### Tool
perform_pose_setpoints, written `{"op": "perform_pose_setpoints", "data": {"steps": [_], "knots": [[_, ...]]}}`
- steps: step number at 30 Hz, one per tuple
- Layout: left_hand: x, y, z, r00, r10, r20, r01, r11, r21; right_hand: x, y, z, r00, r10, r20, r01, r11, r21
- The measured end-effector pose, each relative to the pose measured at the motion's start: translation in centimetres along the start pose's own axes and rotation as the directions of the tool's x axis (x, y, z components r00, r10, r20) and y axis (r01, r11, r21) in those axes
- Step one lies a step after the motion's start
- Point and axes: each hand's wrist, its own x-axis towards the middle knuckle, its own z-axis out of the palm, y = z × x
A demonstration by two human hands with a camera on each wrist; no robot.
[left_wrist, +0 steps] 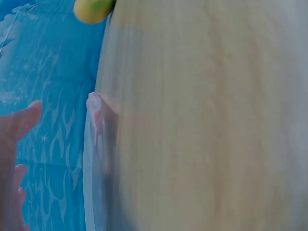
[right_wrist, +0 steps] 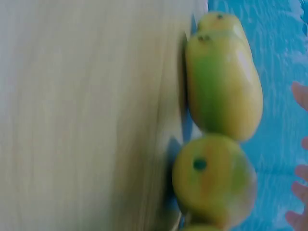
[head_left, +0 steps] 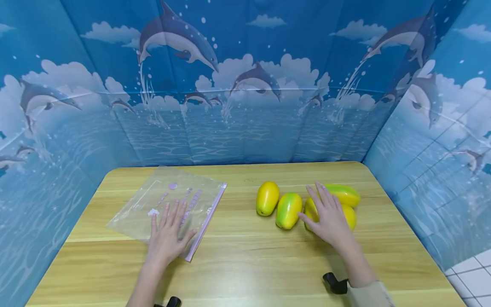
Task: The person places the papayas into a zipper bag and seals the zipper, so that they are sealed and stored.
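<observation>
Fingers spread, my left hand [head_left: 167, 234] is over the clear plastic zip bag [head_left: 134, 209], near its lilac zip strip [head_left: 209, 217]. Purple print marks the bag, which lies flat on the table's left side. In the left wrist view the bag's edge [left_wrist: 96, 115] rises slightly from the wood. My right hand [head_left: 330, 219] stretches over several yellow-green mangoes, partly covering them; a greener mango [head_left: 343, 195] shows behind its fingers. Two more, a yellow mango [head_left: 267, 198] and a green-streaked mango [head_left: 289, 211], lie left of that hand. Neither hand grips anything.
The wooden table [head_left: 245, 264] has rounded back corners. A blue dolphin-print curtain [head_left: 245, 128] hangs behind it and along both sides. Black wrist mounts, such as the right one [head_left: 335, 283], sit beneath the wrists. White tiles [head_left: 469, 273] show at the lower right.
</observation>
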Motion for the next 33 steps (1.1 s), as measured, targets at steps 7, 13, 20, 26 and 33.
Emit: {"op": "perform_pose_setpoints", "data": {"steps": [7, 13, 20, 26, 33], "knots": [[0.1, 0.1, 0.3, 0.997, 0.079, -0.007, -0.079, 0.997, -0.012, 0.8, -2.3, 1.4, 0.983, -0.168, -0.078, 0.17, 0.985, 0.028], [0.1, 0.1, 1.0, 0.994, 0.111, 0.006, -0.111, 0.993, -0.031, 1.4, -4.7, 2.6, 0.96, -0.274, -0.06, 0.278, 0.959, 0.06], [0.2, 0.3, 2.0, 0.988, 0.153, 0.013, -0.152, 0.987, -0.053, 1.9, -7.1, 4.3, 0.923, -0.384, -0.031, 0.385, 0.919, 0.086], [0.2, 0.5, 2.7, 0.983, 0.182, 0.013, -0.181, 0.982, -0.05, 2.6, -8.5, 5.9, 0.881, -0.474, 0.004, 0.472, 0.878, 0.076], [0.3, 0.6, 3.1, 0.984, 0.175, 0.044, -0.173, 0.984, -0.049, 3.4, -10.1, 7.1, 0.852, -0.511, 0.116, 0.504, 0.86, 0.081]]}}
